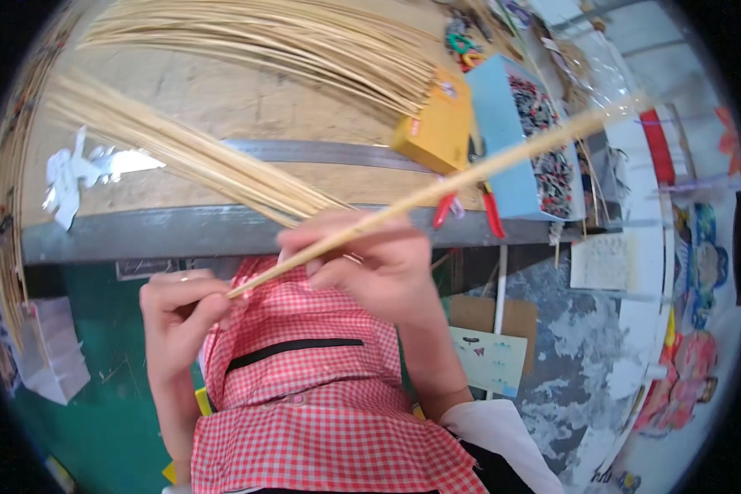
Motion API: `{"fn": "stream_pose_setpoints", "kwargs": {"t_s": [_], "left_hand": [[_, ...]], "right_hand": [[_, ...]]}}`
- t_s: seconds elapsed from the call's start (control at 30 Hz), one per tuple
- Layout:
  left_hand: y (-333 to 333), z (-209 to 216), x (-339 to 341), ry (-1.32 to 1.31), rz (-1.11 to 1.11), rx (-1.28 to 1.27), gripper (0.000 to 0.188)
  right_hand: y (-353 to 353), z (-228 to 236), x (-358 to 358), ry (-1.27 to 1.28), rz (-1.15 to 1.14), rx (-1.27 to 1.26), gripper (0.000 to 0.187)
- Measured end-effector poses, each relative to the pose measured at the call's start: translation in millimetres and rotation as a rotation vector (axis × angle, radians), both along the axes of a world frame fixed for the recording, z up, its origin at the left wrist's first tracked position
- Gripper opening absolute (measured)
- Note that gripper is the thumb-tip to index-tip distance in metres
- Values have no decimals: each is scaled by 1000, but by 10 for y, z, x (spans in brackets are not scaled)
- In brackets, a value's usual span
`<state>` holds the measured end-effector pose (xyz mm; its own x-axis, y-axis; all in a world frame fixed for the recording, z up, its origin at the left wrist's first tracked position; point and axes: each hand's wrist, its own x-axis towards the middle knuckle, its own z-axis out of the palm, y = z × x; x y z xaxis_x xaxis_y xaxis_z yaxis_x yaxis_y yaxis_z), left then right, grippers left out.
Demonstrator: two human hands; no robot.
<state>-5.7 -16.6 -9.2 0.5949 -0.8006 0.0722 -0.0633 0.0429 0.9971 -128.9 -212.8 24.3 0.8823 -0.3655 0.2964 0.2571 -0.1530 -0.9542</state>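
Two hands hold one long, thin bamboo strip [469, 177] up in the air, in front of the worktop [222, 97] and above a red and white checked apron [305, 375]. The left hand [185, 309] pinches the low end of the strip between its thumb and a bent finger. The right hand [379, 263] holds the strip farther up, with its thumb on the lower side and its fingers on the upper side (this hand is a bit blurry). From there the strip slants up to the right, and its far end passes in front of the light blue box [492, 140], which is full of little black, red and white bits [543, 156]. A yellow box [440, 123] sits just beside the blue one. Near them are red tool handles [492, 212] at the front edge of the worktop. A big bundle of strips [263, 37] lies at the back, with its right ends at the yellow box. A smaller bundle [214, 169] slants down toward the right hand, and I cannot tell if they touch. A flat metal ruler [321, 154] lies between the bundles, and crumpled white plastic [64, 177] is at the left.
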Motion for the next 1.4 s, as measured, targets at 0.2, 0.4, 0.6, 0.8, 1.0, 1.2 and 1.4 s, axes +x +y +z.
{"fn": "stream_pose_setpoints", "kwargs": {"t_s": [0.2,0.4,0.6,0.8,1.0,1.2,1.4], "left_hand": [[88,-96,95,-63,149,-54,16],[153,-97,181,-101,187,-22,20],[149,-131,158,-116,202,0,18],[112,-70,143,-154,169,25,15],[95,-59,145,-160,189,28,11],[53,-70,106,-206,217,46,8],[38,43,89,-204,253,2,14]], "right_hand": [[-1331,306,-542,255,-863,-458,18],[-2497,88,-1249,680,-1017,-994,25],[-2584,33,-1238,670,-963,-1043,21],[-2616,-33,-1348,491,-1321,-700,14],[-2440,-2,-1289,-8,-1138,-368,9],[-1016,67,-414,-65,-732,-182,17],[380,-187,145,-1,-22,335,36]]}}
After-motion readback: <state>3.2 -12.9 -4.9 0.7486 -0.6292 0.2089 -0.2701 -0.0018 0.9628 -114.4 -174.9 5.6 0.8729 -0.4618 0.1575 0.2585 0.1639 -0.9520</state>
